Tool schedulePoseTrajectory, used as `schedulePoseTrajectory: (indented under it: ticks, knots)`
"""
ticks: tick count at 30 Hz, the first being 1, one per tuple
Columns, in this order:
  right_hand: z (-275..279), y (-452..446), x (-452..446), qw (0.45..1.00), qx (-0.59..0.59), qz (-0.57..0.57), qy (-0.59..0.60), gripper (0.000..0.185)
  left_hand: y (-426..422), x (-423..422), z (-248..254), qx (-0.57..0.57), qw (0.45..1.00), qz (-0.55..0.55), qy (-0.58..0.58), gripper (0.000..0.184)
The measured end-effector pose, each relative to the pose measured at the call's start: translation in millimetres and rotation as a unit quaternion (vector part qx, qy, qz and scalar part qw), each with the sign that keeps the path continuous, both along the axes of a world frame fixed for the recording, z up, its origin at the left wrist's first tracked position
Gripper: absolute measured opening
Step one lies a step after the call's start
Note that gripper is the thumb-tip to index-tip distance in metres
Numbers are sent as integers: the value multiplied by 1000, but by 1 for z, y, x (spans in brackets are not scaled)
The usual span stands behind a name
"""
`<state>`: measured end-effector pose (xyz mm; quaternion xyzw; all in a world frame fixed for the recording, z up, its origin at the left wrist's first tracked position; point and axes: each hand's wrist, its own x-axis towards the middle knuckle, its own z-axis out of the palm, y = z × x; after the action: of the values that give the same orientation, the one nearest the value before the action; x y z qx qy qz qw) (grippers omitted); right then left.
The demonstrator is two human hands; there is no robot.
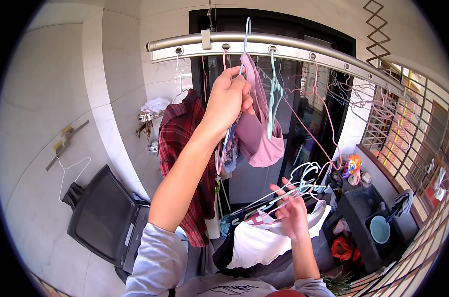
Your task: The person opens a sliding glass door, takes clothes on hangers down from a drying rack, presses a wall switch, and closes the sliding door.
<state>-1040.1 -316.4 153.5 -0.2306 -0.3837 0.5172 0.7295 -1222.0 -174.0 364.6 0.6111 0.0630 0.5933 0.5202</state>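
My left hand (230, 96) is raised near the rail, its fingers closed round the neck of a blue hanger (247, 32) that bears a pink bra (259, 133). The hanger's hook stands at the top of the metal rail (293, 48). Lower down, my right hand (292, 213) has its fingers apart, with hanger wires across them. These belong to a bunch of hangers (306, 184) that carries a white garment (261, 245) and others. Left of the bra hangs a red plaid shirt (184, 148).
Empty hangers (353, 94) hang along the rail to the right. A washing machine with a raised dark lid (105, 218) stands at the lower left. On the right are a dark sink (355, 208), a light blue basin (380, 229) and a barred window (407, 133).
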Motion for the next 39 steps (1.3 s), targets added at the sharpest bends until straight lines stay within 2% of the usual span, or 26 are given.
schedulePoseTrajectory:
  ticks: [5,12,19,25,28,32,36,37,38,39]
  knots:
    - [-2,-2,0,1000,-12,0,-6,62,-26,-12,-28,-1,1000,-16,-4,35]
    - [-12,-8,1,999,-39,-13,2,56,-60,-5,-117,-38,999,-5,-39,37]
    - [-33,-17,14,996,-77,-36,-20,38,-60,-9,-202,-59,996,-13,65,37]
    - [-38,-17,19,994,-102,-37,-34,38,-48,-7,-258,-73,986,-74,130,39]
    - [-38,-15,15,991,-121,-24,-50,39,-65,2,-275,-58,980,-101,161,41]
    - [-46,-9,6,989,-138,14,-48,43,-81,12,-290,42,965,-33,255,43]
    - [-62,1,3,986,-159,-21,-44,41,-88,10,-286,-16,946,-42,320,46]
    - [-63,3,2,986,-160,-26,-42,39,-89,13,-288,73,955,6,286,47]
    - [-63,7,-1,986,-161,-29,-40,36,-91,9,-288,105,950,16,294,51]
    - [-56,5,-6,986,-157,-36,-43,25,-95,5,-285,137,944,26,300,54]
